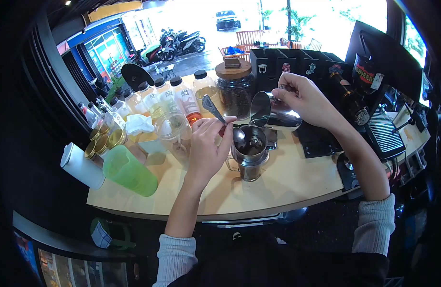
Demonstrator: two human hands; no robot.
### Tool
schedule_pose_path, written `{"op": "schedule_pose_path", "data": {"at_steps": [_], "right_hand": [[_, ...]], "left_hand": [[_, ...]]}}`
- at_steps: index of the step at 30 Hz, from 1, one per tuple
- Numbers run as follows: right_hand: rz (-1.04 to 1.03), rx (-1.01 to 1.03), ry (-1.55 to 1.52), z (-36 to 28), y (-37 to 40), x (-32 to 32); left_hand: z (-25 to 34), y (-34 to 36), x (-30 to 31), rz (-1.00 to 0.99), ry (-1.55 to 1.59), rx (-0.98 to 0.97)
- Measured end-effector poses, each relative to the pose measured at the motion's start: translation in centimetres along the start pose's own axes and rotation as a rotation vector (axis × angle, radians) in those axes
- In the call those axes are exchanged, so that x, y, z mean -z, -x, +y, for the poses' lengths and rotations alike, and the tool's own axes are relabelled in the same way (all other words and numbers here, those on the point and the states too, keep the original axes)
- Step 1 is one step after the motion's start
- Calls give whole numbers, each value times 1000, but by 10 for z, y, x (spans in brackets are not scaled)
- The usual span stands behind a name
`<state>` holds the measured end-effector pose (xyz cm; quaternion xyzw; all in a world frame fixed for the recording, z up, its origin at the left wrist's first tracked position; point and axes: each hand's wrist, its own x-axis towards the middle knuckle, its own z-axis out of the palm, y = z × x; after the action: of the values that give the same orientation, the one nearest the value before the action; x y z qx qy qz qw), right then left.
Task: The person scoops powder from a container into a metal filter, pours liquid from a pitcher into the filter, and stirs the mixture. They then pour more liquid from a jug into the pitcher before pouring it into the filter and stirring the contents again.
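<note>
My left hand pinches a metal spoon, its handle sticking up past my fingers and its bowl at the rim of a metal cup. Dark contents show inside this cup, which stands in a clear glass mug with a side handle. Above and to the right, my right hand is closed around the handle of a shiny metal pitcher. The pitcher is tipped with its mouth toward the cup. What is inside the pitcher does not show.
A wood-lidded jar of dark beans stands behind the cup. Leftward are a clear plastic jug, several capped bottles, a green jug and a white tumbler. A black flat device and metal drip tray lie right.
</note>
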<state>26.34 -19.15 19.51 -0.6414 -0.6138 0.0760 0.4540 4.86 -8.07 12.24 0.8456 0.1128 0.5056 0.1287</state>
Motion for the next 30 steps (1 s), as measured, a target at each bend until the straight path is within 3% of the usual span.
{"op": "schedule_pose_path", "data": {"at_steps": [19,30], "right_hand": [[-32,-26,-172,-10,9,-6],[1,47,149,-18,-1,-7]], "left_hand": [[7,3,14,15,-31,15],[7,8,12,7,-44,-18]]}}
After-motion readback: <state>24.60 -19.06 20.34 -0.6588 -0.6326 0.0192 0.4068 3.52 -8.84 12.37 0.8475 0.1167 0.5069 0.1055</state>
